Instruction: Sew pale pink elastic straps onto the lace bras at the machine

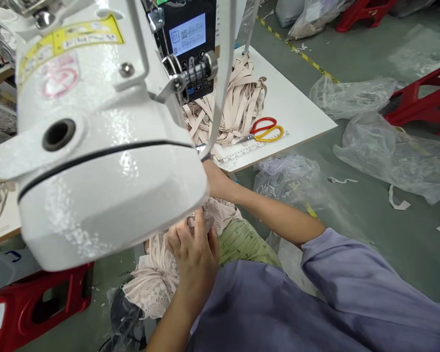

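Note:
A white sewing machine head [95, 161] fills the left of the view, close to the camera. Below its front edge my left hand [194, 254] lies on a bunch of pale pink lace fabric [154, 278], fingers curled and pinching the lace just under the machine. My right hand [214, 178] reaches in behind the machine head. Only its wrist and the bare forearm with a purple sleeve show, and the fingers are hidden. A beige elastic strip [223, 73] hangs down toward that hand.
On the white table [300, 112] lie a heap of beige elastic bands [242, 102], red and yellow scissors [266, 131] and a printed ruler [249, 149]. The machine's control panel [188, 36] is lit. Red stools [40, 303] and clear plastic bags [396, 151] are on the floor.

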`<state>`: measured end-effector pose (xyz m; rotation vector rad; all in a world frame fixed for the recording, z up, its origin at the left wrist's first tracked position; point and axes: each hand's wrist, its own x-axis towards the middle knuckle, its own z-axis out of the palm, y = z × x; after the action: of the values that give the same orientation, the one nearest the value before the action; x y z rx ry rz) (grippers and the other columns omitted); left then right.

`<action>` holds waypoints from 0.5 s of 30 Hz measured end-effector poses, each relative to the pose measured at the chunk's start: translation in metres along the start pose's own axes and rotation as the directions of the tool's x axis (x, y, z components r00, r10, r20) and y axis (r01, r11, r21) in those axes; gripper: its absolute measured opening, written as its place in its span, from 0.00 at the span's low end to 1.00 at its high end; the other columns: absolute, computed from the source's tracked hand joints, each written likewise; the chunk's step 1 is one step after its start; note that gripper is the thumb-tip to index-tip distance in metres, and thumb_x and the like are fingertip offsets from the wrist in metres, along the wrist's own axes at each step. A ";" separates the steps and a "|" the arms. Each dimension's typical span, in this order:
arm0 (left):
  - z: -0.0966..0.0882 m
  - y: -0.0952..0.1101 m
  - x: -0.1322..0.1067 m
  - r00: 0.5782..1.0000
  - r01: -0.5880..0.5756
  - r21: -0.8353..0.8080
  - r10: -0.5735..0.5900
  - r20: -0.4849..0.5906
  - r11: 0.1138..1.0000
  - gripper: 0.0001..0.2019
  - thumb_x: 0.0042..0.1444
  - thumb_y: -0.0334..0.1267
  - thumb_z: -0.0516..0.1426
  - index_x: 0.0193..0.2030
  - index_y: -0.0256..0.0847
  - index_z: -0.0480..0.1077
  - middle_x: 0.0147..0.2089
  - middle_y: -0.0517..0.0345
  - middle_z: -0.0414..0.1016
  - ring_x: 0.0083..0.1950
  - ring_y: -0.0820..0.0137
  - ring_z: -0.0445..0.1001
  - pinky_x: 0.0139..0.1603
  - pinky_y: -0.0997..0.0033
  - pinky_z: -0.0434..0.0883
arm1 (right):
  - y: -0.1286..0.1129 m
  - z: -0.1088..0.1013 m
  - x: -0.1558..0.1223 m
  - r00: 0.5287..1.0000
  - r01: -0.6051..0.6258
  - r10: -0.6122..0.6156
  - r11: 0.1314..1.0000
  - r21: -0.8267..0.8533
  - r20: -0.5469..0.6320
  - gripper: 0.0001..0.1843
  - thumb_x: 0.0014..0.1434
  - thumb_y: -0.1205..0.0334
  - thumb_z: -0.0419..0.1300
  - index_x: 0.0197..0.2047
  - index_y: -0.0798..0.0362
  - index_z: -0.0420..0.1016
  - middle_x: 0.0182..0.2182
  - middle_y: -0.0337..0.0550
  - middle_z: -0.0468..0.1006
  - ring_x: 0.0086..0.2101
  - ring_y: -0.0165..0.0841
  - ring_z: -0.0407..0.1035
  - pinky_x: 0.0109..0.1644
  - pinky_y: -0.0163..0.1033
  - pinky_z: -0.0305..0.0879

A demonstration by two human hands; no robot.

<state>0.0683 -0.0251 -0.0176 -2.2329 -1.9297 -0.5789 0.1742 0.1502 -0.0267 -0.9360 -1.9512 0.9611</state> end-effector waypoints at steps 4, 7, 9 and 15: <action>0.002 -0.001 0.001 1.000 0.010 0.005 -0.010 -0.002 1.000 0.25 0.62 0.37 0.59 0.65 0.36 0.67 0.65 0.33 0.62 0.65 0.47 0.62 0.64 0.47 0.61 | 0.003 0.002 0.001 0.999 0.035 -0.035 0.999 0.005 -0.020 0.06 0.52 0.73 0.55 0.29 0.52 0.64 0.40 0.45 0.69 0.40 0.38 0.66 0.38 0.40 0.60; 0.002 -0.001 0.002 1.000 0.000 -0.003 0.000 -0.019 1.000 0.24 0.62 0.38 0.60 0.65 0.35 0.68 0.64 0.33 0.62 0.64 0.47 0.62 0.65 0.48 0.61 | 0.004 0.003 0.001 0.998 0.054 -0.053 0.998 0.018 -0.031 0.05 0.53 0.72 0.55 0.32 0.52 0.67 0.42 0.47 0.70 0.42 0.40 0.66 0.39 0.40 0.61; 0.002 -0.001 0.002 1.000 -0.003 -0.022 0.002 -0.025 1.000 0.24 0.62 0.38 0.59 0.65 0.35 0.68 0.64 0.33 0.63 0.64 0.48 0.62 0.64 0.50 0.62 | 0.004 0.003 0.000 0.999 0.037 -0.036 0.999 0.016 -0.024 0.04 0.54 0.71 0.56 0.32 0.52 0.68 0.42 0.47 0.70 0.42 0.40 0.67 0.39 0.41 0.63; 0.003 -0.001 0.002 0.999 -0.010 -0.023 0.009 -0.041 1.000 0.25 0.62 0.39 0.60 0.65 0.37 0.68 0.63 0.34 0.65 0.63 0.49 0.63 0.63 0.50 0.62 | 0.006 0.005 -0.003 0.999 0.003 -0.002 1.000 0.026 -0.035 0.04 0.57 0.69 0.58 0.35 0.52 0.72 0.42 0.46 0.72 0.40 0.39 0.69 0.42 0.42 0.68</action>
<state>0.0677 -0.0219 -0.0194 -2.2243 -1.9015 -0.6438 0.1727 0.1487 -0.0348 -0.9296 -1.9058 0.9602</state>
